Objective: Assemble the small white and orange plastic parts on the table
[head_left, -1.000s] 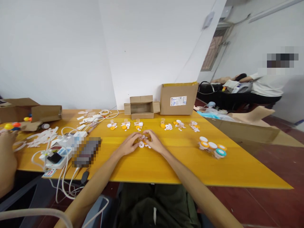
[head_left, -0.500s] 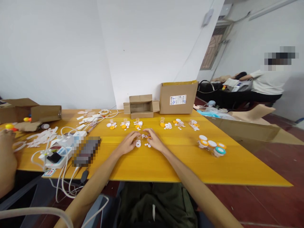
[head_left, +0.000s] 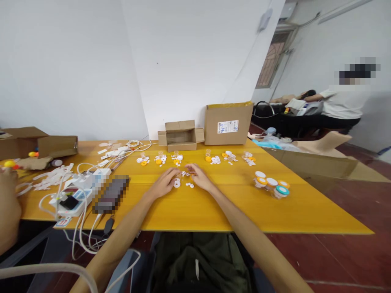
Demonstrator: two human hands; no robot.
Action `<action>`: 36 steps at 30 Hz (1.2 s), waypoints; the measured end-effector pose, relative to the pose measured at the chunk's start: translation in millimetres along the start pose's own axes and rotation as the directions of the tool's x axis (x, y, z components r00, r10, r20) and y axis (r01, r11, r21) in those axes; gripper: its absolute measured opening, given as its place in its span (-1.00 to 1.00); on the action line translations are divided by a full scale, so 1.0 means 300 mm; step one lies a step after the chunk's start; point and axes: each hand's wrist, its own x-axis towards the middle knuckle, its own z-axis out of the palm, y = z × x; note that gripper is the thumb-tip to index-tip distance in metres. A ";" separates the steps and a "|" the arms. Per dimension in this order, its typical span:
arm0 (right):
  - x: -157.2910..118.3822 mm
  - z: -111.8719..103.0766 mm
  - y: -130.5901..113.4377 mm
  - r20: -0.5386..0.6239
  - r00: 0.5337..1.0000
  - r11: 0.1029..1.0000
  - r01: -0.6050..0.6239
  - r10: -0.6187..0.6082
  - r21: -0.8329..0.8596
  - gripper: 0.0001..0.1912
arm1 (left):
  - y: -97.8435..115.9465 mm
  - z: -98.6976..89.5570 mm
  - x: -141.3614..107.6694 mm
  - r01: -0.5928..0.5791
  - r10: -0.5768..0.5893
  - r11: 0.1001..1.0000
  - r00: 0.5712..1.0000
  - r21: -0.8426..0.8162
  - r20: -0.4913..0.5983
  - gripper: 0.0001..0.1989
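Small white parts (head_left: 183, 173) lie on the yellow table (head_left: 214, 211) between my two hands. My left hand (head_left: 166, 182) rests at their left with curved fingers, beside a white ring (head_left: 177, 182). At their right, my right hand (head_left: 197, 177) has its fingers bent toward the parts, over an orange piece that is partly hidden. Small white discs (head_left: 190, 185) lie just below. Whether the fingertips pinch anything is too small to tell. Farther back sit several groups of white parts (head_left: 216, 160) with orange rings (head_left: 208, 158) and clear cups.
Lidded jars (head_left: 271, 184) stand at the right. Behind are an open carton (head_left: 181, 140) and a larger box (head_left: 227, 126). Power strips (head_left: 75, 201), cables and a phone (head_left: 112, 194) lie left. Another person's arm (head_left: 9, 207) is at the far left; a seated person (head_left: 345, 103) is at the right.
The view has shifted slightly. Both hands stay around the small parts, with little visible change in their pose.
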 end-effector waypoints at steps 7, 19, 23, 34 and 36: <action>0.010 -0.051 -0.015 0.048 0.998 0.998 -0.045 0.044 0.037 -0.57 | -0.007 0.004 -0.003 0.009 -0.009 1.000 1.000 0.012 0.003 -0.45; 0.022 -0.035 -0.024 0.161 0.985 0.985 0.091 -0.066 -0.148 -0.82 | -0.038 0.010 -0.023 0.104 -0.103 0.994 0.993 0.021 -0.053 -0.35; 0.016 -0.022 -0.031 0.155 0.982 0.958 0.148 -0.112 -0.247 -0.76 | -0.040 0.013 -0.022 0.128 -0.127 0.992 0.990 0.001 -0.064 -0.32; -0.005 -0.018 -0.051 0.141 0.973 0.882 0.225 -0.182 -0.414 -0.81 | -0.018 -0.001 -0.008 0.255 -0.253 0.967 0.960 -0.001 -0.117 -0.79; -0.004 -0.015 -0.051 0.134 0.975 0.880 0.220 -0.180 -0.421 -0.82 | -0.012 -0.004 -0.007 0.253 -0.248 0.967 0.963 0.041 -0.107 -0.94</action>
